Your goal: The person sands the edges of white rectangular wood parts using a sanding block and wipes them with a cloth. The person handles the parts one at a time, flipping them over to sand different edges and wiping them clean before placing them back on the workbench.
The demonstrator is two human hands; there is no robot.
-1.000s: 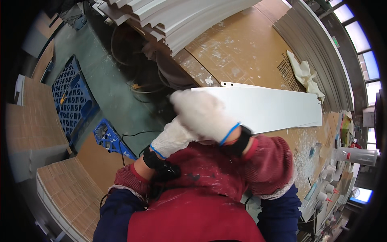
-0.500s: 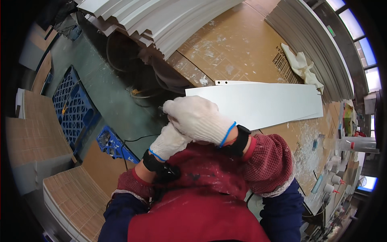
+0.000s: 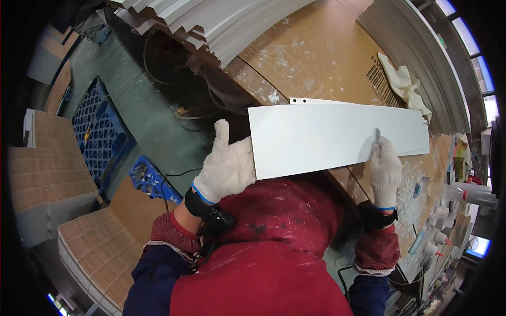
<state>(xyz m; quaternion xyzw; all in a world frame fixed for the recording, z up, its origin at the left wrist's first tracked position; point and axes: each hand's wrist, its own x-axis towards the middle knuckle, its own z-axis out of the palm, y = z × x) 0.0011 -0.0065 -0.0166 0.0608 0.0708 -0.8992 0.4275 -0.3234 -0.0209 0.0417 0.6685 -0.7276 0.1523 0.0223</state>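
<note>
The white panel, laid across the edge of the table with its left end jutting out, looks light, stiff and rather slick, best held by its edges. The left hand is spread, thumb raised, fingertips hidden at that end; the right hand pinches a small grey tool over the panel, whereas half a second ago both hands were together.

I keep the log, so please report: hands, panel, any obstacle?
Left hand at white panel's left end, thumb raised. Right hand pinching small grey tool over panel. Pale cloth by panel's far right corner.
</note>
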